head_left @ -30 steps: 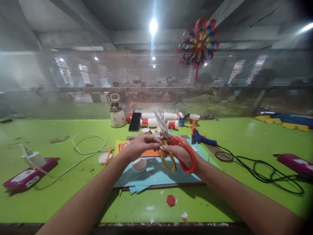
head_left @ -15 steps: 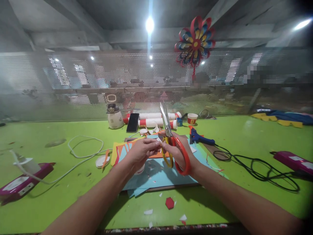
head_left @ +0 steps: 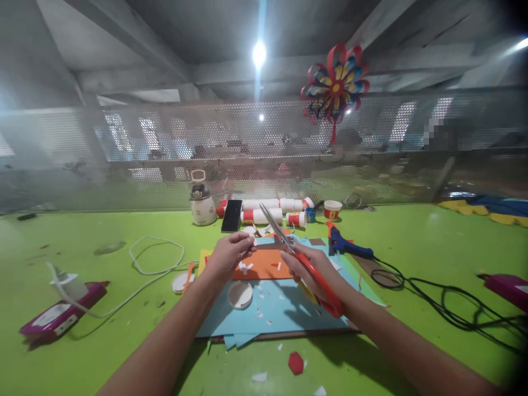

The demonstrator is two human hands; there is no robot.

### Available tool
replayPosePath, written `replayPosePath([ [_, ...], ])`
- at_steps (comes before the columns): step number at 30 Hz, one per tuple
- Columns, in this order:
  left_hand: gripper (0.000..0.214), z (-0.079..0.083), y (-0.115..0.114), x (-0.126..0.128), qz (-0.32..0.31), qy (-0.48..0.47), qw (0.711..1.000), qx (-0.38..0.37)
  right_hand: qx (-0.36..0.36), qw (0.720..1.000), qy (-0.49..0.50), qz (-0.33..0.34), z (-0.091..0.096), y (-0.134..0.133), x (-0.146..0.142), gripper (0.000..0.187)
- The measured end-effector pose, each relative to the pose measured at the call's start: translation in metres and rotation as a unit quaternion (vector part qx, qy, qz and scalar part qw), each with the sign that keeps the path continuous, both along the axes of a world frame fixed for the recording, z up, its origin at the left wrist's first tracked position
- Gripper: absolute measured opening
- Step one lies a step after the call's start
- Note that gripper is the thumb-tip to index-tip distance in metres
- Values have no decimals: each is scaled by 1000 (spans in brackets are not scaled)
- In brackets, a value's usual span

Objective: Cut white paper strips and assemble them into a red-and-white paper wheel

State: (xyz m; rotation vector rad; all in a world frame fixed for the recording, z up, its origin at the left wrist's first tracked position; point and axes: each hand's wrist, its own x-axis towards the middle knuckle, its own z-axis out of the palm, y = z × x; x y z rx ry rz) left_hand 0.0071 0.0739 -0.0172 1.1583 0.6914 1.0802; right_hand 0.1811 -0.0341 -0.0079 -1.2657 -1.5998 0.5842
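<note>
My right hand (head_left: pixel 311 267) grips the red and yellow handles of a pair of scissors (head_left: pixel 289 247), blades pointing up and away to the left. My left hand (head_left: pixel 229 254) is pinched at the fingertips on something too small to make out, just left of the blades. Both hands hover over an orange paper sheet (head_left: pixel 264 264) lying on blue paper sheets (head_left: pixel 280 308). Small paper scraps dot the sheets. A white round lid (head_left: pixel 240 294) rests on the blue paper below my left hand.
The green table (head_left: pixel 103 330) carries a blue glue gun (head_left: pixel 346 245) with a black cable (head_left: pixel 445 302), a white cable (head_left: pixel 157 256), a magenta packet (head_left: pixel 60 313), a black phone (head_left: pixel 231 215), a jar (head_left: pixel 203 206), red-and-white rolls (head_left: pixel 272 212) and a red paper hexagon (head_left: pixel 296 363). A mesh panel stands behind.
The scissors have tilted down and leftward and my right hand has lowered. My hands have drawn slightly apart. White scraps now lie on the orange sheet.
</note>
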Motion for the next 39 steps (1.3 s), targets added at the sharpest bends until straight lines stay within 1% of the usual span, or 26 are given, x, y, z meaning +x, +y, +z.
replayPosePath([
  [3,24,2,1,-3,30,-20,999,-10,-20,999,-44,9,3,-5,1,32],
  [8,20,0,7,-7,56,-44,997,-32,-77,987,-143,13,4,-7,9,33],
  [13,18,-7,12,-6,64,-55,995,-54,-81,971,-218,53,8,-5,20,27],
  [16,17,-9,14,-7,69,-57,994,-62,-96,963,-246,49,8,-3,23,31],
  [23,18,-7,12,-6,74,-58,993,-70,-128,957,-257,51,-7,0,24,36],
  [27,19,-3,7,-3,83,-62,992,-75,-129,962,-235,50,-12,-5,24,36],
  [34,18,3,-1,1,99,-87,988,-78,-146,964,-212,66,-4,-13,19,31],
  [39,18,9,-7,0,109,-103,985,-89,-154,963,-208,73,0,-16,17,33],
])
